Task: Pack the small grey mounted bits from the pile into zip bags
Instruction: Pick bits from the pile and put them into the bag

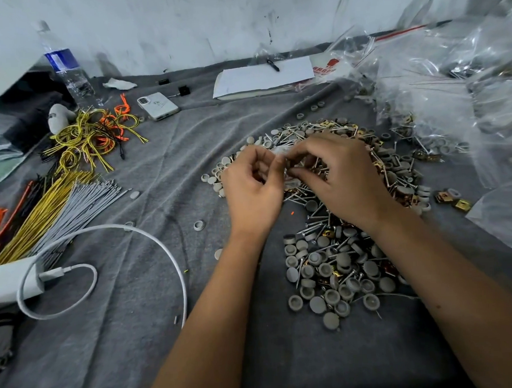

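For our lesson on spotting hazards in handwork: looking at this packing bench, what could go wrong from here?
1. Both the left hand and the right hand pinch a small clear zip bag above the pile; a slip may spill its contents back.
2. The pile mixes grey bits with screws and gold clips, so wrong parts may get bagged.
3. Screw points could prick fingers.

Open grey cloth (155, 330) between white cable (151, 236) and pile (334, 266): passable. Left blocked by wire bundles (59, 208); right by heaped zip bags (450, 97). Far edge: phone (158, 105), notepad (263, 76), bottle (66, 67).
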Demonstrator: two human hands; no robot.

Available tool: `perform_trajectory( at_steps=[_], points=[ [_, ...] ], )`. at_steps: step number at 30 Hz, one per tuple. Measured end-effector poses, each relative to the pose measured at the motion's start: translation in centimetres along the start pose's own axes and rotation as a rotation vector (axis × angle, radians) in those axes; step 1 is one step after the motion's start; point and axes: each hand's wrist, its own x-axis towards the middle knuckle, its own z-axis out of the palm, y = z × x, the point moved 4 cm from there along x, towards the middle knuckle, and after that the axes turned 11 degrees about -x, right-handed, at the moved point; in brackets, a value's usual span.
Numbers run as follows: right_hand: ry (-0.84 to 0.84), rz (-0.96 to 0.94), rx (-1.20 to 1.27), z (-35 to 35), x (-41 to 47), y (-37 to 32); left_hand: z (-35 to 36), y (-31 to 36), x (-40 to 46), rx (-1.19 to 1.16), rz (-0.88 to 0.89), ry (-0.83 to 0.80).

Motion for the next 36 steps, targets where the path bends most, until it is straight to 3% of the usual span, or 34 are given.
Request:
perform_trajectory(
  at_steps=[12, 22, 26, 36],
  points=[
    [0.078, 0.153, -0.001, -0.5, 0.0, 1.3, -0.6, -0.4, 0.1, -0.07, -0.032, 0.101],
    [-0.521, 0.056, -0.293, 0.8, -0.5, 2.6, -1.4, -0.6, 0.4, -0.17, -0.073, 0.26],
    [-0.641, 0.057, -0.281, 1.3, -0.6, 2.8, -1.4, -0.7, 0.5, -0.174, -0.077, 0.256],
    [-0.329, 0.058, 0.005, 0.3, -0.3, 2.7, -1.1, -0.8, 0.5, -0.118, -0.06, 0.206]
  ],
)
